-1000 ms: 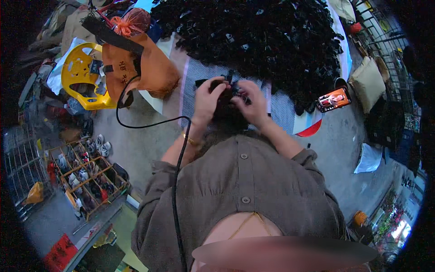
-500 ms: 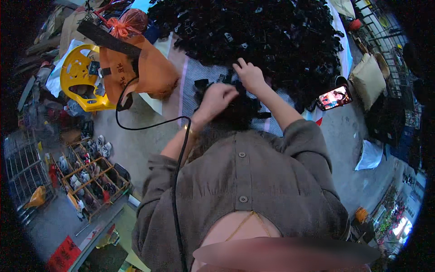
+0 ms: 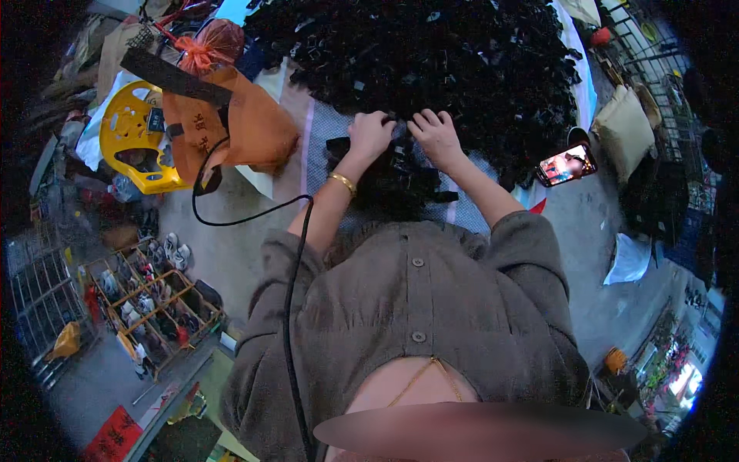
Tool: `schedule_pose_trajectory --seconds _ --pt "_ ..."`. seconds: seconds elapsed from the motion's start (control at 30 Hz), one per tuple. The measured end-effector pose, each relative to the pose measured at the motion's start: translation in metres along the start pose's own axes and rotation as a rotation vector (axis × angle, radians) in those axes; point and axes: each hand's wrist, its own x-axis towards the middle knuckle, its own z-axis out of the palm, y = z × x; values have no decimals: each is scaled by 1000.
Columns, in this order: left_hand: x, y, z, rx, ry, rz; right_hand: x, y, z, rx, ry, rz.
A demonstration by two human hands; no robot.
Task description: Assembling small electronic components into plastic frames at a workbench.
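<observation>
While both forearms stretch forward from rolled dark grey-brown sleeves, the person's left hand (image 3: 371,135), with a shiny gold-coloured bangle (image 3: 343,182) at its wrist, is near the close edge of a large, wide heap of small black pieces (image 3: 462,65). Its fingers are curled in toward the thumb; whether they have hold of a black piece cannot be told against the dark background. Just beside it, the right hand (image 3: 436,140) is palm down, its fingers bent and slightly apart, tips at the heap's edge; its grip is also unclear. Between the forearms, nearer the body, a smaller pile of black pieces (image 3: 392,181) lies over a pale blue patterned cloth (image 3: 326,123). To the right is a black-edged phone with a lit screen (image 3: 567,165); to the left, an orange fabric bag (image 3: 265,115) sits beside a yellow plastic seat with cut-out holes (image 3: 123,127).
</observation>
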Motion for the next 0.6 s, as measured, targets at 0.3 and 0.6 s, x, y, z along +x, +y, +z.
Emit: schedule_pose_trajectory --seconds 0.3,0.6 --pt "-31 5 -37 -1074 -75 -184 29 -14 -55 1171 215 727" --pt "-58 23 -61 -1468 -352 -277 10 -25 -82 1839 200 842"
